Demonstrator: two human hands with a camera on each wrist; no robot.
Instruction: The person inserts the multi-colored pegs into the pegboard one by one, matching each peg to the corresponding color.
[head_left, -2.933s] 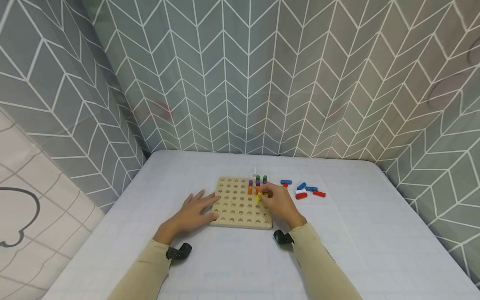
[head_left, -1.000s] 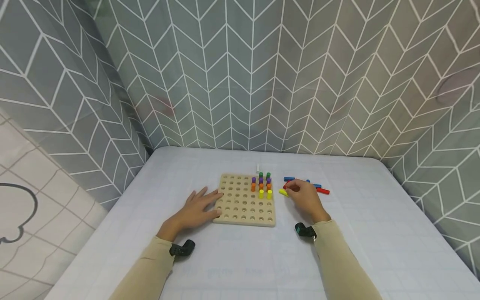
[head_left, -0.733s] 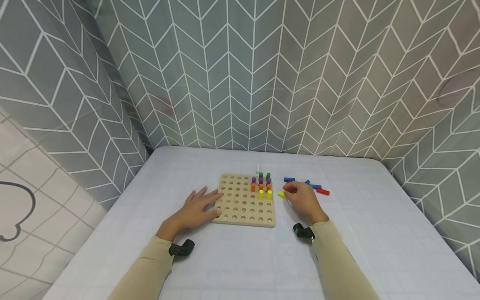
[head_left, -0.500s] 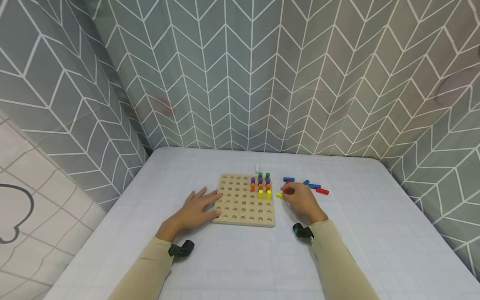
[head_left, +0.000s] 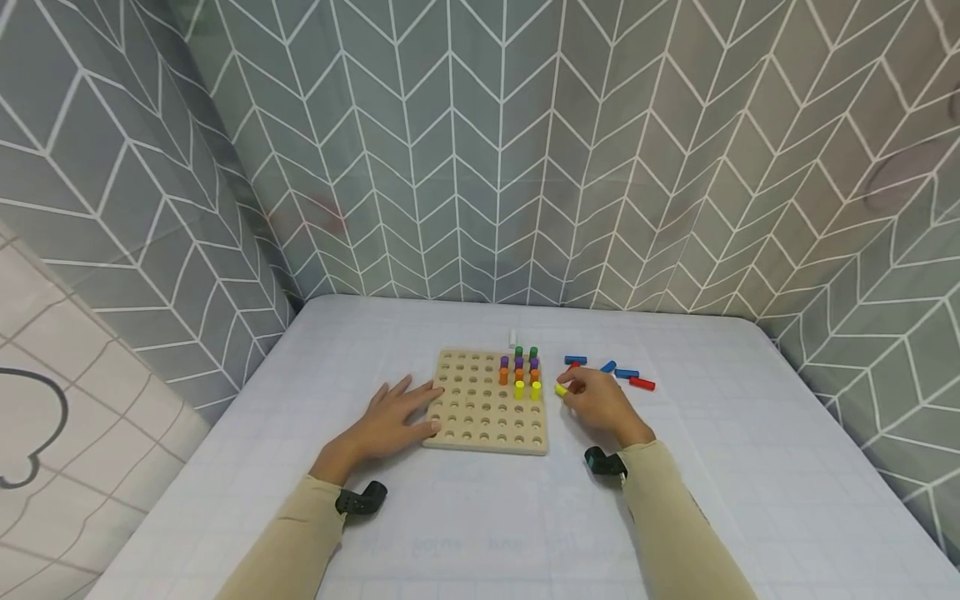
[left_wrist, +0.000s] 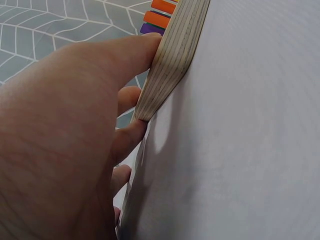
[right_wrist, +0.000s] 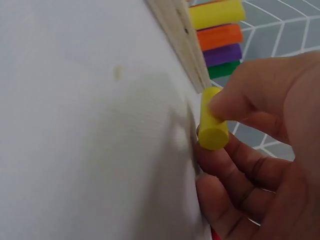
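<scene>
My right hand (head_left: 600, 400) pinches a yellow peg (right_wrist: 212, 130) between thumb and fingers, just right of the wooden pegboard (head_left: 468, 417). The peg is close to the tabletop; I cannot tell whether it touches. My left hand (head_left: 386, 421) lies with fingers spread at the board's left edge, thumb and fingertips touching it. At the board's far right, pegs stand in holes: two yellow pegs (head_left: 519, 390), and behind them orange pegs (head_left: 503, 377), purple pegs (head_left: 505, 362) and two green pegs (head_left: 534, 352). The left wrist view shows the thumb on the board's edge.
Loose blue pegs (head_left: 627, 374) and a red peg (head_left: 642, 383) lie right of the board. Another red peg (head_left: 575, 364) is partly hidden behind the right hand. A white peg (head_left: 513, 338) stands behind the board. A patterned curtain (head_left: 480, 167) rises behind the table.
The right hand has let go of a yellow peg standing in the board, moved right and picked up another yellow peg, lately shifting slightly left. The left hand stays at the board.
</scene>
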